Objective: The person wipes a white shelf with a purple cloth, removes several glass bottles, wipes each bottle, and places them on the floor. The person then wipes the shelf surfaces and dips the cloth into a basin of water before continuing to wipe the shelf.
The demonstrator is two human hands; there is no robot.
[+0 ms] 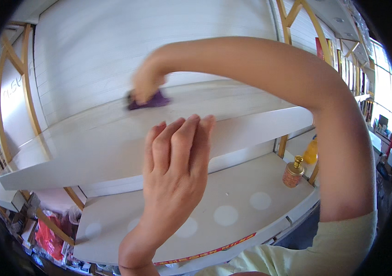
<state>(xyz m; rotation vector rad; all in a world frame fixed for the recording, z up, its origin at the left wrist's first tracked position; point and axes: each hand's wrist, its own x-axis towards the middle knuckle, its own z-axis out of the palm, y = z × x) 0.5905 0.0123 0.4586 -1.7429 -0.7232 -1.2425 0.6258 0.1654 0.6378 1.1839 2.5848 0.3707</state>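
Note:
My right hand (147, 81), blurred, holds a bunched dark purple cloth (152, 100) against the top of the upper white shelf (89, 127), close to the back wall. The right arm arches over from the right side. In front of it, my left hand (177, 158) is raised with its back towards me. Its fingertips lie at the front edge of the same shelf, fingers slightly bent and a little apart. The left thumb is hidden, and nothing shows in that hand.
Below, a lower white shelf (213, 193) bears pale round spots and a red printed strip (206, 249) along its front. A gold-capped bottle (293, 172) stands at its right end, near a yellow container (310, 151). Wooden posts (32, 100) flank the shelves. A red plastic bag (49, 234) lies lower left.

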